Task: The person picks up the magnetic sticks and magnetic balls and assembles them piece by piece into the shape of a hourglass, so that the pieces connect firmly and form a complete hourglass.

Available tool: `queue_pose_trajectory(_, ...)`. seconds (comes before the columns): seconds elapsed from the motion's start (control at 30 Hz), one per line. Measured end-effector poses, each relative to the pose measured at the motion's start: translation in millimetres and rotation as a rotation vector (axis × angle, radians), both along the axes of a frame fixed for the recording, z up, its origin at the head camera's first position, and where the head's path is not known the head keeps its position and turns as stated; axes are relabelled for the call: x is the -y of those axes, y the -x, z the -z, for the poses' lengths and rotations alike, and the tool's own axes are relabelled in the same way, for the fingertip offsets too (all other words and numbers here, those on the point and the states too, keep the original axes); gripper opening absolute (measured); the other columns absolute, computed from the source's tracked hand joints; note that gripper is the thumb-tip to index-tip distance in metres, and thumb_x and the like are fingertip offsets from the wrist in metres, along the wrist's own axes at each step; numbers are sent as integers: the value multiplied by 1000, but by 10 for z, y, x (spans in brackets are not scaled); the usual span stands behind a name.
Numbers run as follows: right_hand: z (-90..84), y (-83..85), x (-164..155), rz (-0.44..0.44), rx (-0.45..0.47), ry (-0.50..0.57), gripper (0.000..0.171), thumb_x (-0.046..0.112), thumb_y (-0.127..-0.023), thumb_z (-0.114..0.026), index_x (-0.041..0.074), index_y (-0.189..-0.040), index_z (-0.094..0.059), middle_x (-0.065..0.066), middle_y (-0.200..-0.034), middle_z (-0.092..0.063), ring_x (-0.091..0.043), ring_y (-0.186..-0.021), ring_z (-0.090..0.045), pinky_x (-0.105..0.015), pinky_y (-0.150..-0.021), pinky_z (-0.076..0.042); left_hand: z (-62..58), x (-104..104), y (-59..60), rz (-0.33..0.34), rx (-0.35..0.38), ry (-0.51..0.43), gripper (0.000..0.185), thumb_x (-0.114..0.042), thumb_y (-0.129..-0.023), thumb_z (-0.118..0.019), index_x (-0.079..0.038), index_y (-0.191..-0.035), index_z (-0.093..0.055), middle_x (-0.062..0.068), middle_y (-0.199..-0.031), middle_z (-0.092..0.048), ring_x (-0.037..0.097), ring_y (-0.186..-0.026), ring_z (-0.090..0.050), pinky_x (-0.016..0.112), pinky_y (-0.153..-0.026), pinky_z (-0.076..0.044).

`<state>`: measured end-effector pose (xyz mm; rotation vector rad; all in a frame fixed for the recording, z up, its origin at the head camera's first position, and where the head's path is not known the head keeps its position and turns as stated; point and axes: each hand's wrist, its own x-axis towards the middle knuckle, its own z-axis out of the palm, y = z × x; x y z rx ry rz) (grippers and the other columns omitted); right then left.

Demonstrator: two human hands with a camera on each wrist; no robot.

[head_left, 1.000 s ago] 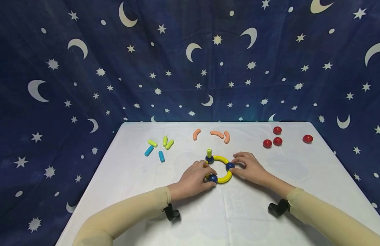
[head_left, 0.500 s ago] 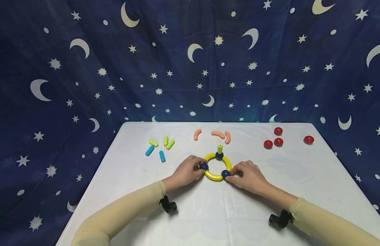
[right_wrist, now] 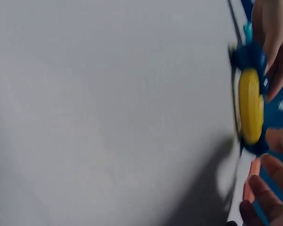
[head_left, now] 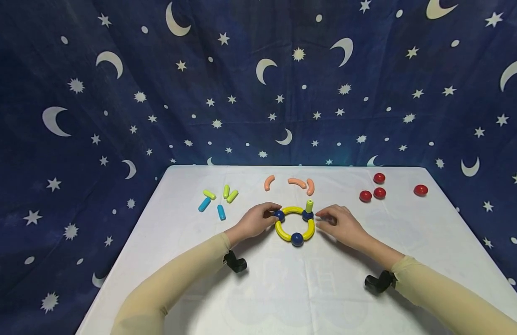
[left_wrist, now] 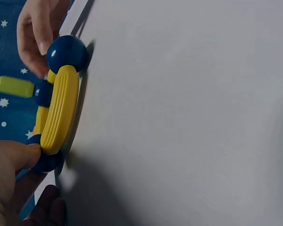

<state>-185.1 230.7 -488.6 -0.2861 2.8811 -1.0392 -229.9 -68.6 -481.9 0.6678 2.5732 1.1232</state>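
Observation:
A ring of yellow curved rods (head_left: 285, 232) joined by three dark blue balls lies flat on the white table (head_left: 258, 288). A lime-green stick (head_left: 309, 206) stands up from the back right ball (head_left: 307, 215). My left hand (head_left: 256, 220) pinches the left ball (head_left: 279, 215) between thumb and fingers. Just right of the back right ball is my right hand (head_left: 342, 226), its fingers loosely bent and apart; nothing shows between them. Nearest me sits the front ball (head_left: 297, 239), untouched. In the right wrist view the ring is blurred, and contact with my right thumb (right_wrist: 276, 140) is unclear.
Loose lime-green sticks (head_left: 232, 196) and blue sticks (head_left: 221, 212) lie at the back left. Orange curved pieces (head_left: 297, 183) are behind the ring. Several red oval pieces (head_left: 379, 193) lie at the back right. A starry dark cloth (head_left: 258, 83) hangs beyond the table.
The ring has turned clockwise, taking the green stick from back left to back right. My left hand has kept its ball; my right hand has let go of the now-front ball and moved away from me.

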Motion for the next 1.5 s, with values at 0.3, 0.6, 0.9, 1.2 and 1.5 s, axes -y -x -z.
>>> queue_pose_trajectory(0.3,100,255,-94,-48,95,115,61,45,-93,-75,6,-138,-62,-19,-152,-45,-43,-149,-20,-65,-115,-26,6,-132,63,13,-4,20,38,-21,-104,-62,-17,-142,-62,1,-136,-64,14,-116,-61,31,-99,-49)
queue_pose_trajectory(0.6,133,297,-114,-60,114,137,53,43,-93,-75,6,-130,-65,-16,-155,-43,-41,-153,-11,-69,-116,-15,-23,-125,65,15,-5,31,39,-21,-104,-62,-17,-143,-60,0,-136,-63,13,-115,-61,31,-98,-49)
queue_pose_trajectory(0.9,130,308,-98,-59,135,142,52,43,-93,-75,6,-129,-67,-15,-155,-42,-39,-154,-8,-69,-117,-10,-132,60,123,-1,-33,-14,40,-20,-104,-62,-13,-143,-60,3,-139,-62,21,-120,-62,35,-99,-50)
queue_pose_trajectory(1.2,132,299,-86,-62,133,143,53,43,-93,-75,5,-130,-66,-15,-156,-42,-39,-154,-8,-70,-116,-10,-284,472,274,-145,-99,-43,37,-19,-102,-64,-12,-139,-63,5,-140,-62,27,-127,-58,42,-103,-48)
queue_pose_trajectory(1.5,137,301,-65,-60,138,134,52,43,-93,-75,5,-129,-66,-15,-156,-41,-39,-154,-8,-70,-116,-10,-355,1086,458,-333,-107,2,40,-21,-103,-59,-9,-141,-61,13,-142,-59,35,-131,-52,51,-108,-41)
